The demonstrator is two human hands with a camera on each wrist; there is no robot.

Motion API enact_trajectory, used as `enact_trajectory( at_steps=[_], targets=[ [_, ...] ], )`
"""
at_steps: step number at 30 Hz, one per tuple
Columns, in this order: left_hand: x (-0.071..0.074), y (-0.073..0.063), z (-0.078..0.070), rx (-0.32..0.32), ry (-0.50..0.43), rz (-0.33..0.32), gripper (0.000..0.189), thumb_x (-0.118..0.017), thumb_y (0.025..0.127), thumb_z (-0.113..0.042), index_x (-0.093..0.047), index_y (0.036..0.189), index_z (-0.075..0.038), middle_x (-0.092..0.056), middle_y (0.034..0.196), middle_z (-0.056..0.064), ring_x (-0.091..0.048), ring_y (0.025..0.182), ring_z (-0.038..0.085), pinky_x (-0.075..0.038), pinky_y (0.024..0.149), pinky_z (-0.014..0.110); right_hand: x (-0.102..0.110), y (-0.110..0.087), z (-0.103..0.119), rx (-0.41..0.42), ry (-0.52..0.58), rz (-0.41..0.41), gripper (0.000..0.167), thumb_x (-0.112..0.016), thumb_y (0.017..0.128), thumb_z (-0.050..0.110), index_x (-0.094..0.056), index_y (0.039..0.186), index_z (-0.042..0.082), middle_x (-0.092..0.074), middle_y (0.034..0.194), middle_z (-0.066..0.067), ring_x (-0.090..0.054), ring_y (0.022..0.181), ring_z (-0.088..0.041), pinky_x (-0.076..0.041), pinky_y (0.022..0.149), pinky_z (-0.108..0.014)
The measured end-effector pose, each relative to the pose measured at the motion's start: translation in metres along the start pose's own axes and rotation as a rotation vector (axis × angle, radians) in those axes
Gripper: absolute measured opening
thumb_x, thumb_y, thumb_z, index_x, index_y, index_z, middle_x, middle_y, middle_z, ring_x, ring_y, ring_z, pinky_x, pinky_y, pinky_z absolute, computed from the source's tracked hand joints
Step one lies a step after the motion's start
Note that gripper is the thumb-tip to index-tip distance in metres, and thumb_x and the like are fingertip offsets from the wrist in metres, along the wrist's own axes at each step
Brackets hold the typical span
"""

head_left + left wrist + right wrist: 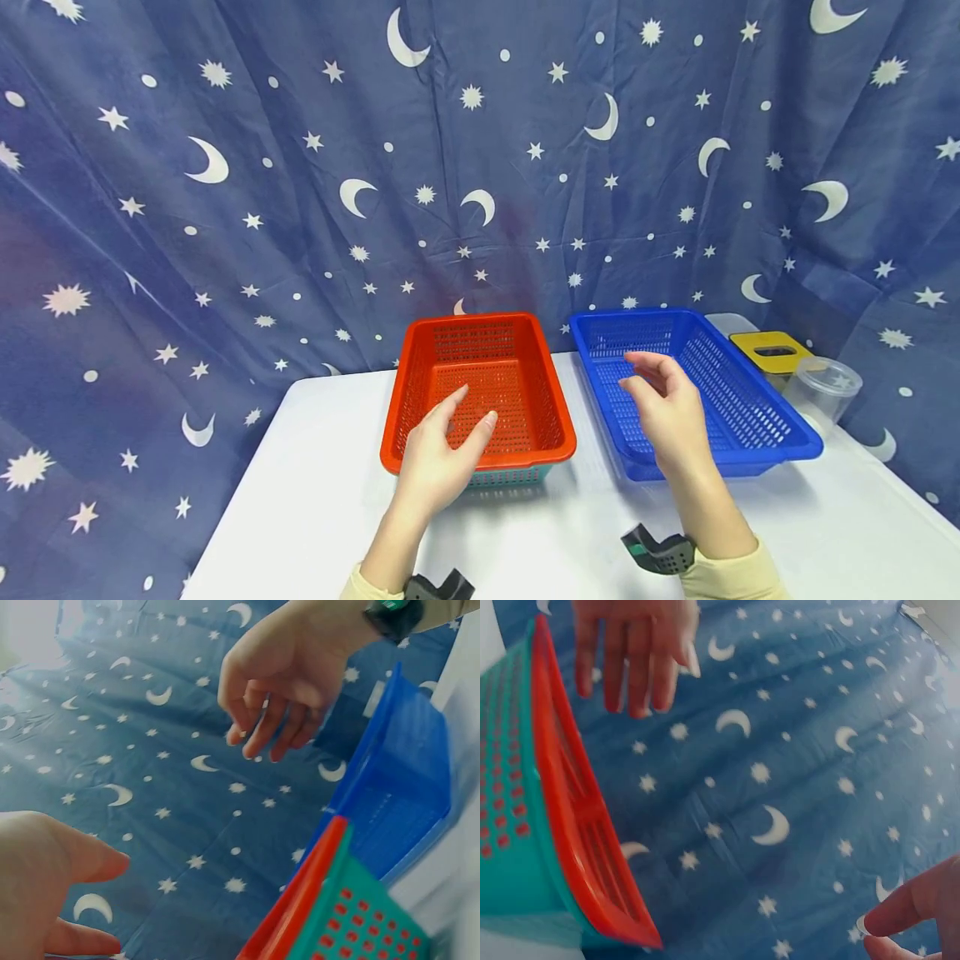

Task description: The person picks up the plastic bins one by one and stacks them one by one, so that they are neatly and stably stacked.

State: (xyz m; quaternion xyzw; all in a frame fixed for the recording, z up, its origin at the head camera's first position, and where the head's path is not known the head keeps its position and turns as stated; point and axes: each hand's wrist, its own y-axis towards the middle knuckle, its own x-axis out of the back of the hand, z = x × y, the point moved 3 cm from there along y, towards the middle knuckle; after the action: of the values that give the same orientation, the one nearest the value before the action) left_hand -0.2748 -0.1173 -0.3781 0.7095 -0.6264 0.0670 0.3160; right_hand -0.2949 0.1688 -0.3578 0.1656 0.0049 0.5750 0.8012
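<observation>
My left hand (441,458) hovers over the near part of a red basket (486,457), thumb and fingers spread apart with nothing between them. The red basket sits nested inside a teal basket (510,477), whose side shows below the red rim. Above a blue basket (772,457) is my right hand (670,408), its fingers loosely bent and holding nothing. The left wrist view also shows the right hand (289,675) hanging free, apart from the baskets. No contents are visible in the red or blue basket.
Behind the blue basket's right side stand a yellow-topped container (772,352) and a clear lidded tub (821,387). A dark blue curtain (480,167) with moons and stars hangs behind the white table (315,467).
</observation>
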Motion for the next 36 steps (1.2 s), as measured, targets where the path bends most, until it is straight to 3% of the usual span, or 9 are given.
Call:
enact_trajectory(
  at_steps=[4,11,18,25,32,36],
  targets=[
    [-0.012,-0.001,-0.004,-0.032,-0.013,0.034,0.066,-0.069,0.094,-0.051,-0.057,0.147,-0.014,-0.060,0.143,0.005,-0.057,0.131,0.027,-0.049,0.103,0.049,0.016,0.006,-0.002,-0.003,-0.033,-0.020,0.038,-0.056,0.104,0.017,-0.056,0.139,0.004,-0.055,0.135,-0.010,-0.050,0.123,-0.019,-0.044,0.099,-0.034],
    [-0.030,-0.002,-0.012,-0.039,-0.036,0.091,0.068,-0.068,0.094,-0.054,-0.056,0.147,-0.014,-0.059,0.144,0.006,-0.058,0.129,0.027,-0.049,0.103,0.049,0.044,0.017,-0.011,-0.054,-0.088,-0.125,0.044,-0.054,0.105,0.023,-0.052,0.145,0.007,-0.050,0.147,-0.011,-0.047,0.134,-0.029,-0.041,0.111,-0.051],
    [-0.057,-0.002,-0.028,-0.064,-0.123,0.140,0.069,-0.068,0.092,-0.057,-0.057,0.146,-0.015,-0.061,0.142,0.005,-0.061,0.124,0.026,-0.052,0.099,0.048,0.069,0.026,-0.018,-0.136,-0.058,-0.247,0.042,-0.057,0.103,0.024,-0.056,0.143,0.011,-0.051,0.142,-0.007,-0.049,0.123,-0.019,-0.043,0.106,-0.039],
    [-0.084,-0.003,-0.043,-0.096,-0.180,0.177,0.064,-0.070,0.094,-0.048,-0.060,0.144,-0.009,-0.064,0.137,0.011,-0.067,0.115,0.030,-0.055,0.096,0.041,0.095,0.032,-0.026,-0.197,-0.005,-0.364,0.036,-0.062,0.101,0.024,-0.062,0.136,0.015,-0.055,0.120,0.006,-0.050,0.104,-0.005,-0.042,0.092,-0.028],
    [-0.104,-0.009,-0.052,-0.101,-0.239,0.218,0.062,-0.069,0.095,-0.045,-0.060,0.141,-0.005,-0.064,0.137,0.009,-0.066,0.118,0.026,-0.055,0.095,0.036,0.122,0.034,-0.038,-0.268,-0.026,-0.472,0.040,-0.060,0.101,0.027,-0.061,0.139,0.016,-0.054,0.122,0.007,-0.050,0.113,-0.012,-0.041,0.105,-0.034],
    [-0.120,-0.015,-0.057,-0.089,-0.277,0.244,0.062,-0.070,0.095,-0.046,-0.061,0.140,-0.004,-0.063,0.138,0.010,-0.065,0.120,0.024,-0.055,0.094,0.031,0.140,0.034,-0.048,-0.301,-0.058,-0.520,0.040,-0.058,0.100,0.027,-0.062,0.138,0.014,-0.054,0.115,0.010,-0.050,0.105,-0.007,-0.042,0.100,-0.031]
  ],
)
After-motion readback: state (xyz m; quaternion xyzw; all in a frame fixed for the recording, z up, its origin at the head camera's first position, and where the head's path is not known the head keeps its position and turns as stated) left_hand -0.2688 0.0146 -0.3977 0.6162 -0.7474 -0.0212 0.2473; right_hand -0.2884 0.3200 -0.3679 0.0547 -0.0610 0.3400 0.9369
